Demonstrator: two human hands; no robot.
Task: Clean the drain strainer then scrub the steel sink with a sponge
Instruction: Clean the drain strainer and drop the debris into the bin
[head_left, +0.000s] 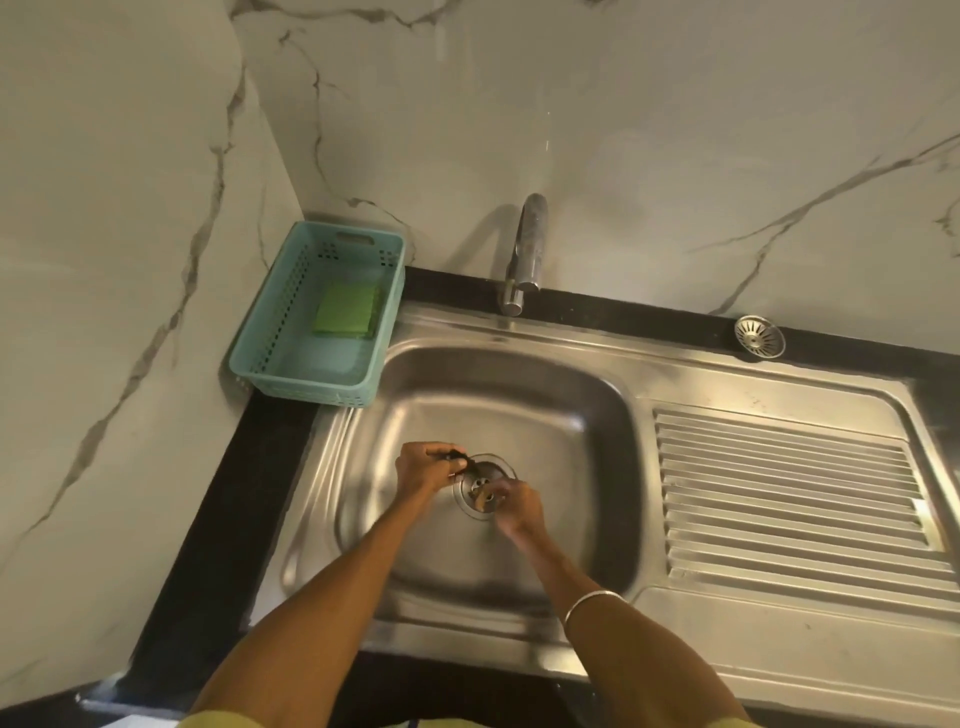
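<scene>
So the drain strainer is sitting out on the black worktop at the back right, up by the marble wall, well apart from the open drain in the middle of the steel sink. Both hands are down at that drain. Left hand is curled round something small and dark, can't tell what. Right hand is at the drain's edge, too blurry to say if it's gripping anything. Green sponge lies in the teal basket at the left, tap behind the bowl.
</scene>
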